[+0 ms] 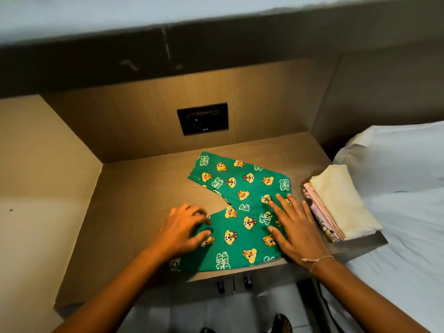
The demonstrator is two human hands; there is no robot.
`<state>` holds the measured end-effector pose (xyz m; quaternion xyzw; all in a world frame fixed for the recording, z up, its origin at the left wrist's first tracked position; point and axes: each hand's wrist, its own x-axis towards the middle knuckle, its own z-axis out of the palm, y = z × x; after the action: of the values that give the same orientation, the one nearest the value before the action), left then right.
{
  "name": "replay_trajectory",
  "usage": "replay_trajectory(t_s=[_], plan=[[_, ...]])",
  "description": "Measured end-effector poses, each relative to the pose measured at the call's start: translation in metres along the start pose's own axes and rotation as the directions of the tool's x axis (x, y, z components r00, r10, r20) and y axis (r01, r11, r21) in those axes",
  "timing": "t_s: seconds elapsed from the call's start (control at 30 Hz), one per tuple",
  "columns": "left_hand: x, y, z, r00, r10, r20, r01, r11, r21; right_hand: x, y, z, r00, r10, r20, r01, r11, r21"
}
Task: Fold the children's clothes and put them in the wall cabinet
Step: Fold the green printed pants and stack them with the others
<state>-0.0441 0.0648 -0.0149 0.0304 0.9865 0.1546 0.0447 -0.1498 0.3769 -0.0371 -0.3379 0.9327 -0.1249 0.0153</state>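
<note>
Green children's trousers (pixel 240 212) with a yellow cartoon chipmunk print lie spread on a wooden side table (pixel 134 212), both legs pointing left. My left hand (pixel 185 227) pinches the end of the near leg between thumb and fingers. My right hand (pixel 293 229) lies flat with fingers spread on the waist end, pressing it down. A stack of folded clothes (pixel 341 205), cream on top and pink printed pieces beneath, sits at the table's right edge.
A black wall socket (pixel 203 118) is set in the wooden back panel. A wooden side panel (pixel 43 179) closes the left. A bed with white sheets (pixel 403 224) and a pillow (pixel 394 150) adjoins on the right. Cabinet door handles (pixel 234 283) show below the table front.
</note>
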Motion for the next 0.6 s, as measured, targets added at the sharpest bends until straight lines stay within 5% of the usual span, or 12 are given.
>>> replay_trajectory(t_s=[0.17, 0.6], plan=[[-0.079, -0.023, 0.005, 0.999, -0.031, 0.037, 0.031, 0.999, 0.013, -0.046, 0.012, 0.008, 0.96, -0.275, -0.054, 0.277, 0.961, 0.026], [-0.098, -0.025, 0.005, 0.996, -0.033, -0.079, 0.032, 0.999, -0.014, -0.063, 0.014, 0.019, 0.949, -0.305, -0.08, 0.309, 0.95, 0.044]])
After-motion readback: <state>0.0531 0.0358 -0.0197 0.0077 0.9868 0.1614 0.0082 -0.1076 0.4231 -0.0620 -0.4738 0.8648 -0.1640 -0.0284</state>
